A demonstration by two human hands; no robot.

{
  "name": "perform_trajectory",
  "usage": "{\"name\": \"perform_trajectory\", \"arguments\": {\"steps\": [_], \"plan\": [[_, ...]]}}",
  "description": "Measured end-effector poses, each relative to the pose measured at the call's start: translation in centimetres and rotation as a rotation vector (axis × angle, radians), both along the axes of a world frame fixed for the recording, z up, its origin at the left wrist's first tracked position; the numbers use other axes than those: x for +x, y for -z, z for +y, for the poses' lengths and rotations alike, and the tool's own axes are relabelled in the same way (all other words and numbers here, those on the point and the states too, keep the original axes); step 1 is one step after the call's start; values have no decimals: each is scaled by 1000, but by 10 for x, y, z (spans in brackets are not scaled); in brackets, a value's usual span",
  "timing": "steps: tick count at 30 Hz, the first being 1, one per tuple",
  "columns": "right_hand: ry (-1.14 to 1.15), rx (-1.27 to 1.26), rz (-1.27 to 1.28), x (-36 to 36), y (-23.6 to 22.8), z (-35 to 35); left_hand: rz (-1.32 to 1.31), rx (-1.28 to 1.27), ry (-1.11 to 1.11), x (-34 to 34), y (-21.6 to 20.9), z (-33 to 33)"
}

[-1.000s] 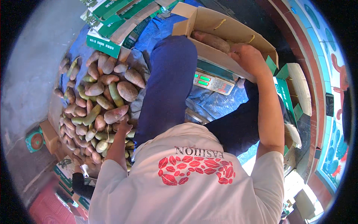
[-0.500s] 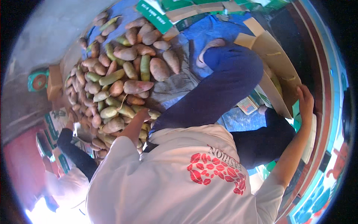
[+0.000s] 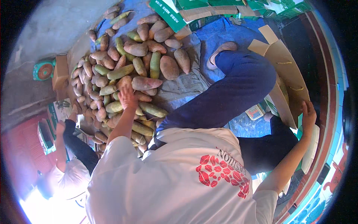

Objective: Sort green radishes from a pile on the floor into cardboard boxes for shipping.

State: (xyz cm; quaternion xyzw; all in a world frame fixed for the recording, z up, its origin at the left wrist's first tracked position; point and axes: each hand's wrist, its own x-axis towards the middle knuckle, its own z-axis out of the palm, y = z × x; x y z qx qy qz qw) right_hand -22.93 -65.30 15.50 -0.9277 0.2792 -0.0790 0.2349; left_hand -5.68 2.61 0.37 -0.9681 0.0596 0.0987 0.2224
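A big pile of thick, elongated roots (image 3: pixel 140 71) lies at the left, some pinkish-brown like sweet potatoes, others green like radishes. My left hand (image 3: pixel 127 98) reaches over the middle of this heap, slightly blurred, its fingers stretched out above a rounded orange-brown root (image 3: pixel 124 82). Nothing shows in its grasp; whether it touches the root I cannot tell. At the right, an open cardboard box (image 3: pixel 289 80) stands tilted beside my knee. My right hand (image 3: pixel 308 114) is closed on its near edge, with part of the fingers hidden. Most of the box's inside is out of sight.
Blue sheeting (image 3: pixel 244 128) covers the floor, with a small scale (image 3: pixel 255 112) behind my leg. Green boxes (image 3: pixel 203 15) stand at the far side. Another person (image 3: pixel 76 149) sits at the left, near a teal round-faced device (image 3: pixel 44 71).
My left hand has moved forward from beside my lap to over the middle of the pile. My right hand stays at the box's edge. The whole view has shifted slightly.
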Motion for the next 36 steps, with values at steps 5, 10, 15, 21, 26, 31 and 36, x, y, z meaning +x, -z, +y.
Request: {"name": "perform_trajectory", "arguments": {"steps": [5,10,15,21,26,31,36], "plan": [[-18,-10,23,0,2,-1,295,167,-223,-14,4,46],[9,-35,106,5,-9,10,301,152,-362,-17,7,50],[7,-35,101,8,-15,22,239,41,-490,8,-4,46],[-16,15,38,20,-17,30,-106,-60,-265,47,20,113],[-28,-15,48,10,-19,32,-167,-187,-96,90,-20,33],[4,27,46,8,-25,38,-78,-437,-36,97,-8,-14],[-47,-147,87,1,-21,32,43,-1198,-241,112,-3,-41]]}}
